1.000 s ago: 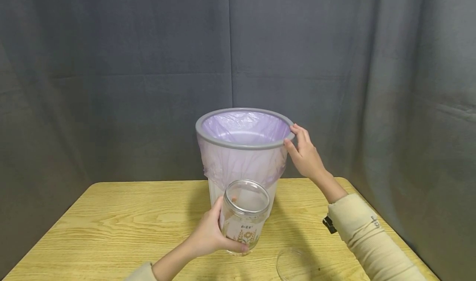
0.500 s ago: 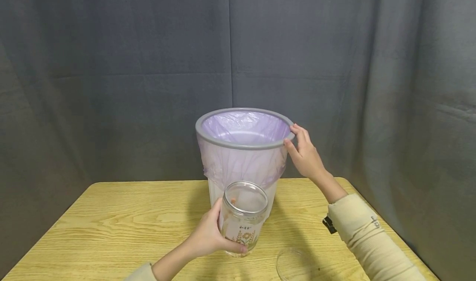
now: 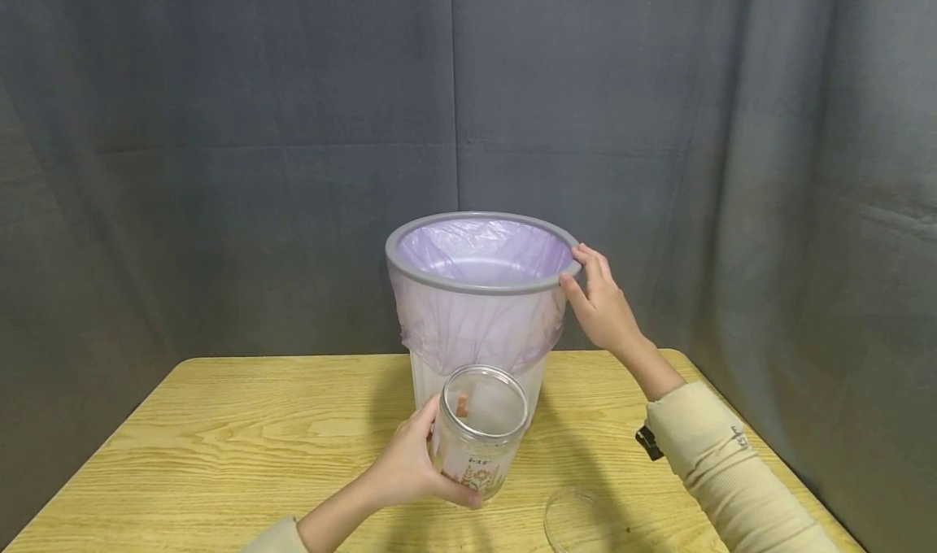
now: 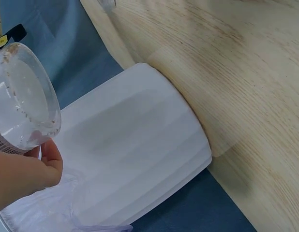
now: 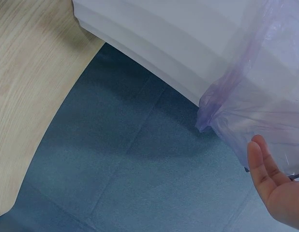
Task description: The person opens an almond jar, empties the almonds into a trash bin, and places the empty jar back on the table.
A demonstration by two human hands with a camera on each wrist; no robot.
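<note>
A white bin [image 3: 479,370] with a grey rim [image 3: 454,278] and a purple liner bag [image 3: 483,325] stands at the table's far middle. My right hand [image 3: 596,297] grips the rim's right side, thumb under, fingers over. In front of the bin my left hand [image 3: 413,463] holds a clear glass jar [image 3: 479,431] with a floral print, lidless, slightly tilted, a small reddish-brown bit inside. The left wrist view has the jar [image 4: 21,96] beside the bin's white wall [image 4: 135,159]. In the right wrist view my palm [image 5: 277,191] lies next to the liner [image 5: 265,106].
The wooden table [image 3: 220,447] spreads to both sides of the bin. A clear round lid [image 3: 586,522] lies at the near right edge. A dark grey curtain [image 3: 220,130] hangs behind, and blue floor [image 5: 149,169] shows below the table edge.
The jar in my left hand has sunk a little and tipped slightly. My right hand stays on the bin's rim.
</note>
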